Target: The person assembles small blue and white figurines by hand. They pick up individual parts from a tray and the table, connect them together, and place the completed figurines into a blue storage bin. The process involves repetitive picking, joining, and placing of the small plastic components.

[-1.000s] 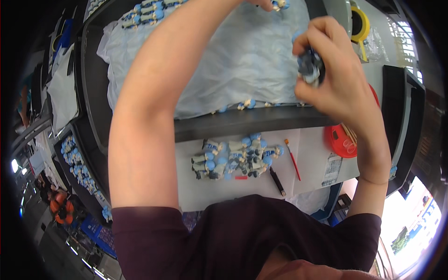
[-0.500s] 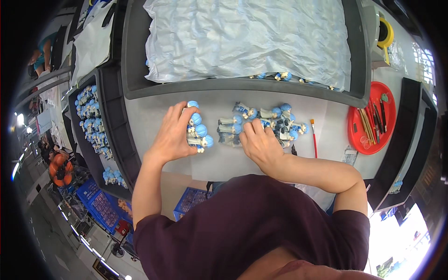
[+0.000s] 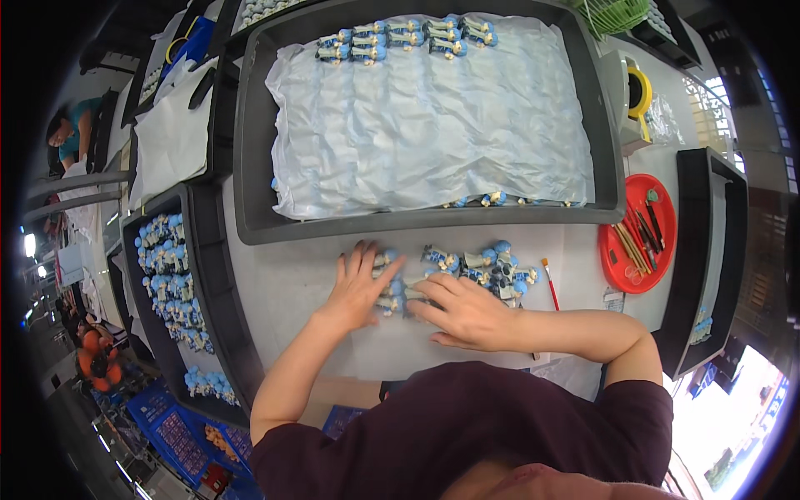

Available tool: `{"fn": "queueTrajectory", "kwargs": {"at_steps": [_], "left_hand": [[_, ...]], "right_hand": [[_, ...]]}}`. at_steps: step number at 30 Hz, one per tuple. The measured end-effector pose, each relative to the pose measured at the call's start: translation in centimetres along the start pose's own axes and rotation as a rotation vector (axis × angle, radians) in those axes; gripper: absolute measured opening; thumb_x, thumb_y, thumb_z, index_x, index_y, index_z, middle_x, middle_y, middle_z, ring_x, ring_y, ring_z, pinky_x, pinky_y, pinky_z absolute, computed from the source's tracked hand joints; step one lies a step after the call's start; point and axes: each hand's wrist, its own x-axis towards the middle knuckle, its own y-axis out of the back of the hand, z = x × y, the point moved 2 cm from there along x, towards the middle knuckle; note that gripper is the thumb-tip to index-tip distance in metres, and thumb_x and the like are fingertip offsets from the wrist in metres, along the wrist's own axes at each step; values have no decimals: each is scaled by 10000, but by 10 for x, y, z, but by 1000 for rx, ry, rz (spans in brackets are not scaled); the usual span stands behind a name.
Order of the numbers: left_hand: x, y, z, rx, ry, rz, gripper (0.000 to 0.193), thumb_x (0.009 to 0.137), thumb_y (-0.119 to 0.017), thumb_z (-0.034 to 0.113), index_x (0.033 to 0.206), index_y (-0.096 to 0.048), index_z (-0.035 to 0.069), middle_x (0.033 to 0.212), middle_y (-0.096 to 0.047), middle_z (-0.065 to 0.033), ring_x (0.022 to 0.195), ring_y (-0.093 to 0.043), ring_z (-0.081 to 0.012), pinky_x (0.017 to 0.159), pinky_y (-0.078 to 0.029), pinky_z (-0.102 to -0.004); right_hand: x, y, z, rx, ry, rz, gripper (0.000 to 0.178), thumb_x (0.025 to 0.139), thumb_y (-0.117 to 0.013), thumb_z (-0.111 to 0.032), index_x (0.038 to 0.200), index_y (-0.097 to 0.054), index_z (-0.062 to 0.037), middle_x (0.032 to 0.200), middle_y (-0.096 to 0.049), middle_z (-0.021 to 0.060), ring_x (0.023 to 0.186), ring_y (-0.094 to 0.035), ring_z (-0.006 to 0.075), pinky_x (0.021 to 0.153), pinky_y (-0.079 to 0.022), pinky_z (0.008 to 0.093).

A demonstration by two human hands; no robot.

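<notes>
Small blue-haired figurines lie on the pale work surface in front of me. My left hand (image 3: 357, 287) is spread over the near-left row of figurines (image 3: 388, 302), with its fingers apart and touching them. Beside it, my right hand (image 3: 467, 312) bends its fingers over figurines (image 3: 412, 293) at the row's right side. That hand partly hides them, and its thumb stands lower down. Just beyond the right hand lies a loose cluster of figurines (image 3: 505, 273), some with dark grey parts. A red-handled brush (image 3: 550, 283) rests to the right of the cluster.
A large grey tray (image 3: 417, 227) stands ahead, lined with a crinkled white sheet (image 3: 433, 125); figurines (image 3: 404, 37) lie along its far side. At left is a dark crate (image 3: 212, 292) of figurines. A red dish (image 3: 612, 262) of tools and a black tray (image 3: 725, 258) are at right.
The view has tilted up, showing more of the grey tray. My left hand has opened out over its row. My right hand has come left, close to it, along with figurines.
</notes>
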Motion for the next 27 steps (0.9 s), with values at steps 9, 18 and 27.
{"fn": "queueTrajectory", "kwargs": {"at_steps": [9, 18, 27], "left_hand": [[99, 171, -29, -194, -269, 393, 412, 733, -698, 143, 1105, -576, 15, 1086, -605, -145, 987, -577, -315, 858, -451, -337], [307, 189, -110, 390, 21, 470, 486, 763, -587, 68, 1229, -451, 55, 1202, -508, -137, 1141, -463, -288, 940, -390, -419], [339, 194, -107, 443, 222, 289, 694, 672, -684, 154, 1305, -400, 157, 1183, -508, -108, 1136, -451, -298, 912, -364, -469]], "right_hand": [[102, 118, 247, -329, -257, 492, 337, 719, -535, 3, 1049, -565, -58, 1027, -590, 149, 974, -549, 328, 803, -463, 402], [149, 109, 357, -438, -540, 153, 494, 750, -551, -73, 1230, -440, -97, 1210, -512, 124, 1144, -468, 284, 904, -424, 423], [151, 114, 360, -568, -489, 51, 644, 677, -670, -186, 1268, -424, -122, 1164, -475, 113, 1105, -465, 272, 903, -393, 394]]}}
